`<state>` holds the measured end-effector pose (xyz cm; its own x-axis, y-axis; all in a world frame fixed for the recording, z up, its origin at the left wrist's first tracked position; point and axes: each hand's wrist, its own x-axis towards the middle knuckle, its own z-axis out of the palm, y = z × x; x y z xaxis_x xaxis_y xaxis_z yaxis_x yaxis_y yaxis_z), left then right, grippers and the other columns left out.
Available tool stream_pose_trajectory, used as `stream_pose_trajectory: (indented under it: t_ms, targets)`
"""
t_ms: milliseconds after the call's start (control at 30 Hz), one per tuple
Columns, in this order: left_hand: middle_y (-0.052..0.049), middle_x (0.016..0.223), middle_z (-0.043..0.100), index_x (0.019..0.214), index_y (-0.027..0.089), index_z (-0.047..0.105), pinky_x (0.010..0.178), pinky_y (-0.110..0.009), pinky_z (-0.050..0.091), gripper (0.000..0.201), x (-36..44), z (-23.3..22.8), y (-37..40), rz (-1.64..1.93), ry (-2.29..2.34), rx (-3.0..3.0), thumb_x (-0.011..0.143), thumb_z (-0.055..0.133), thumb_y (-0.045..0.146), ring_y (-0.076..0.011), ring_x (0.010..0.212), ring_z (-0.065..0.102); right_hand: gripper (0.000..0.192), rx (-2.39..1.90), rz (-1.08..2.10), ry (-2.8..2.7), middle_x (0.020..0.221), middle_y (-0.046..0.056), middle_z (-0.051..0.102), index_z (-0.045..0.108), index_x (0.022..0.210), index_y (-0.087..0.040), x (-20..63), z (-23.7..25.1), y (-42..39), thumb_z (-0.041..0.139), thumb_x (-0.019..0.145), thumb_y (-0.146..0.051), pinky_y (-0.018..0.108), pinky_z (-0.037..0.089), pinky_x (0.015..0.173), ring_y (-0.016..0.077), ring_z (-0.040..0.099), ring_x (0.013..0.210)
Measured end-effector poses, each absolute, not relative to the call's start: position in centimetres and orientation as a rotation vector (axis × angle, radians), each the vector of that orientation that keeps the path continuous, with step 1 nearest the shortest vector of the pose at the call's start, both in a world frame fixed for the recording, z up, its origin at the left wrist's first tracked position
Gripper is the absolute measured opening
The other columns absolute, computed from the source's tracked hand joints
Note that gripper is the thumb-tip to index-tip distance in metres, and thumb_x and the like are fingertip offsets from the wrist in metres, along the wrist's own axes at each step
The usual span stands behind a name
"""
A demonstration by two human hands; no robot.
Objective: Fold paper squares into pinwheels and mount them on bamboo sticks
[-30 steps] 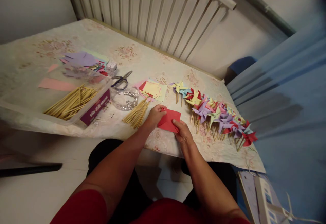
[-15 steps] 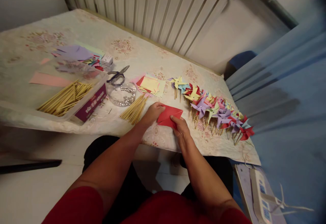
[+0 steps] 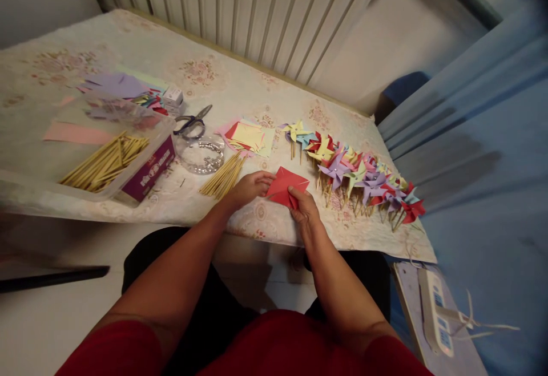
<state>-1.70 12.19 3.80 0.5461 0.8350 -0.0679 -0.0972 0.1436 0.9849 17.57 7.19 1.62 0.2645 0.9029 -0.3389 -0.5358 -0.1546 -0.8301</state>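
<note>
A square of red paper [image 3: 283,185] with slits cut in from its corners is held over the near part of the table. My right hand [image 3: 305,205] pinches its lower right side, thumb on top. At the paper's left edge is my left hand [image 3: 252,186], its fingers stretched out; whether the fingertips touch the paper I cannot tell. Just left of that hand lies a bundle of thin wooden sticks [image 3: 222,176]. Behind the sticks is a pile of coloured paper squares [image 3: 248,136]. Finished paper pinwheels [image 3: 336,168] on sticks lie in a row to the right.
A clear plastic box [image 3: 169,130] with more sticks stands at the left, near scissors [image 3: 194,123] and a round dish of small metal pins [image 3: 200,156]. Paper scraps [image 3: 115,86] and a small white box [image 3: 173,97] lie behind. A power strip [image 3: 436,310] sits at lower right.
My left hand has loosened from the red paper's left side and moved slightly left, fingers extended. The right hand keeps hold, and the paper is turned a little.
</note>
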Motion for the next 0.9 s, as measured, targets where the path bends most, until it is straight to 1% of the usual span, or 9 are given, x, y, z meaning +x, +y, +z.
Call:
stream_pose_trajectory:
  t_ms: [67,167,333,467,600,733,900]
  targets:
    - [-0.003,0.086,0.069,0.105,0.016,0.069,0.069,-0.026,0.047,0.030,-1.7,3.5,12.3,0.737,0.789,1.418,0.078,0.058,0.022,-0.0132,0.073,0.060,0.034,-1.131,1.326,-0.428,0.087,0.006,0.078,0.066,0.095,-0.015,17.6,1.6,7.2,0.078,0.063,-0.014,0.037,0.066,0.075,0.0228,0.075,0.074]
    - [0.000,0.073,0.064,0.106,0.016,0.071,0.062,-0.025,0.041,0.032,-1.6,3.2,12.4,0.713,0.840,1.605,0.081,0.052,0.024,-0.0126,0.064,0.053,0.035,-1.139,1.325,-0.433,0.086,0.005,0.078,0.066,0.095,-0.016,17.5,1.8,7.1,0.079,0.062,-0.015,0.038,0.066,0.076,0.0234,0.075,0.074]
    - [0.000,0.076,0.064,0.105,0.016,0.071,0.060,-0.024,0.039,0.035,-1.3,2.7,12.6,0.753,0.837,1.657,0.077,0.052,0.020,-0.0121,0.063,0.050,0.035,-1.151,1.329,-0.462,0.085,0.005,0.078,0.067,0.095,-0.015,17.3,2.3,6.9,0.079,0.063,-0.016,0.041,0.065,0.081,0.0257,0.076,0.080]
    - [0.000,0.074,0.064,0.101,0.016,0.071,0.062,-0.025,0.042,0.032,-0.9,2.7,12.8,0.756,0.802,1.632,0.073,0.055,0.020,-0.0129,0.064,0.053,0.034,-1.142,1.329,-0.486,0.082,0.004,0.077,0.068,0.093,-0.016,17.1,2.6,6.8,0.081,0.062,-0.017,0.041,0.064,0.082,0.0246,0.075,0.076]
    - [0.000,0.077,0.065,0.099,0.016,0.070,0.070,-0.028,0.046,0.028,-1.0,3.6,12.9,0.773,0.811,1.645,0.077,0.053,0.023,-0.0145,0.071,0.057,0.032,-1.147,1.309,-0.486,0.083,0.003,0.077,0.068,0.092,-0.017,17.0,2.6,6.8,0.080,0.062,-0.017,0.039,0.064,0.083,0.0230,0.074,0.077]
    - [0.000,0.073,0.062,0.101,0.016,0.069,0.074,-0.029,0.047,0.029,-1.4,4.6,12.9,0.722,0.817,1.627,0.081,0.050,0.025,-0.0149,0.072,0.058,0.033,-1.140,1.289,-0.486,0.087,0.004,0.078,0.068,0.092,-0.016,17.0,2.4,6.9,0.078,0.061,-0.017,0.039,0.064,0.084,0.0234,0.074,0.080]
    - [0.000,0.075,0.063,0.095,0.016,0.070,0.077,-0.030,0.047,0.024,-1.3,4.8,12.7,0.720,0.810,1.618,0.077,0.053,0.019,-0.0148,0.074,0.058,0.031,-1.125,1.285,-0.482,0.086,0.003,0.077,0.067,0.092,-0.018,17.0,2.4,6.9,0.079,0.063,-0.016,0.037,0.064,0.080,0.0217,0.074,0.077]
